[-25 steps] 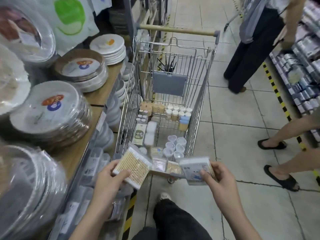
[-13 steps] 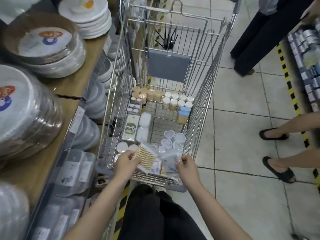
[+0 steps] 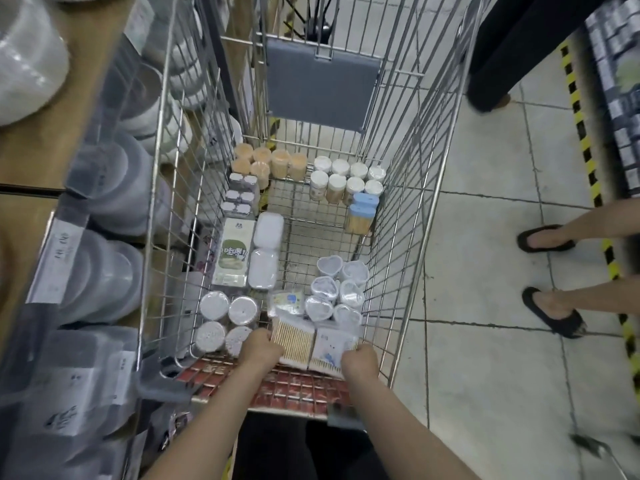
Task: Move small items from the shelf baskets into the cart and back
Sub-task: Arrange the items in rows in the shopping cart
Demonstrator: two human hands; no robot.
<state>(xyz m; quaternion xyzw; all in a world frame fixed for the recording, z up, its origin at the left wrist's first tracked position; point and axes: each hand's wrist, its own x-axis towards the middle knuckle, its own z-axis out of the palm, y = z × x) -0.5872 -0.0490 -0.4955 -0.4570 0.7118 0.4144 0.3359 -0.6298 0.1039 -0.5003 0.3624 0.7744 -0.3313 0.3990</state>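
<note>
Two hands reach low into the cart (image 3: 408, 209). My left hand (image 3: 259, 351) pinches one swab pack (image 3: 292, 341); my right hand (image 3: 358, 363) pinches another pack (image 3: 332, 348). They look light, flat and crinkly, so hold the edges.

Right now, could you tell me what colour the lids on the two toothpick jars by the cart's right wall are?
Light blue lids, seen in the head view.

We see our own two bare forearms, with no sleeves, watch or rings visible. Our left hand (image 3: 260, 351) sits at about 7 o'clock, our right hand (image 3: 360, 364) at 5 o'clock. Below, at 6 o'clock, we wear dark, black-looking trousers (image 3: 298, 448).
</note>
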